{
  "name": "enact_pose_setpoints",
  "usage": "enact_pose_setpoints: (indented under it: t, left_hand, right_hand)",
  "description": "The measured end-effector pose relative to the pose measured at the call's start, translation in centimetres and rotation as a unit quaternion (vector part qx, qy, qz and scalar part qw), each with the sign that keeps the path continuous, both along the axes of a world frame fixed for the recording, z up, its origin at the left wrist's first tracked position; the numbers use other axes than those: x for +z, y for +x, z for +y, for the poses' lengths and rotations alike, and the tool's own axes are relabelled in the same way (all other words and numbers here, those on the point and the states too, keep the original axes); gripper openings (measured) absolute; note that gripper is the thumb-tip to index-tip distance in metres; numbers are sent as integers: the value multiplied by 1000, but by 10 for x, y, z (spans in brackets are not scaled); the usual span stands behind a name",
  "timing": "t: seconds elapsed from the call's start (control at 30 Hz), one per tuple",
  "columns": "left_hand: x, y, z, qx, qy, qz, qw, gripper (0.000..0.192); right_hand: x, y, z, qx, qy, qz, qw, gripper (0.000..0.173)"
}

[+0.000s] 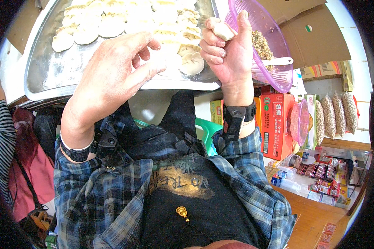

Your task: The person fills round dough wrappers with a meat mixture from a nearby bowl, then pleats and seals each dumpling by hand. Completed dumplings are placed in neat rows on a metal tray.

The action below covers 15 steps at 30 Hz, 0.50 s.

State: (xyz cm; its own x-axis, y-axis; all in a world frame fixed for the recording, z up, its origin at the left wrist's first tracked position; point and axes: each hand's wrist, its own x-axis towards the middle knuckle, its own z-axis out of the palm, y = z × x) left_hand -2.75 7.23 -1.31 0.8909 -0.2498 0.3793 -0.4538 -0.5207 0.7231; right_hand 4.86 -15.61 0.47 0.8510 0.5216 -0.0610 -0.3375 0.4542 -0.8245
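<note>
My right hand (pixel 229 49) is closed around a piece of pale dough (pixel 223 31), its thumb pointing up, just left of a pink plastic bowl (pixel 285 76). The bowl is tilted in view and holds chopped filling (pixel 261 45) with a white spoon (pixel 277 61) in it. My left hand (pixel 115 68) hovers over the front of a metal tray (pixel 37 73), fingers curled and apart, with no object visible between them. Rows of folded dumplings (pixel 112 25) lie on the floured tray; one dumpling (pixel 191 63) sits between my hands near the front rim. Glare hides detail beside my left fingertips.
A red printed carton (pixel 275 124), a smaller pink bowl (pixel 299 123) and bags of nuts or beans (pixel 339 115) stand at the right. Cardboard (pixel 314 34) rises behind the filling bowl. A green plastic stool (pixel 207 130) is below. Another person's striped sleeve (pixel 1 137) shows at the far left.
</note>
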Motion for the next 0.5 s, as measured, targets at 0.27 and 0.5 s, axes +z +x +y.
enact_pose_setpoints:
  t: [0.27,0.5]
  left_hand:
    - [1,-2,0,-2,-19,11,1000,28]
    - [0,0,0,0,-2,22,1000,27]
  right_hand:
    - [0,-7,7,-51,-70,-22,996,48]
    - [4,-11,19,-162,-65,8,985,42]
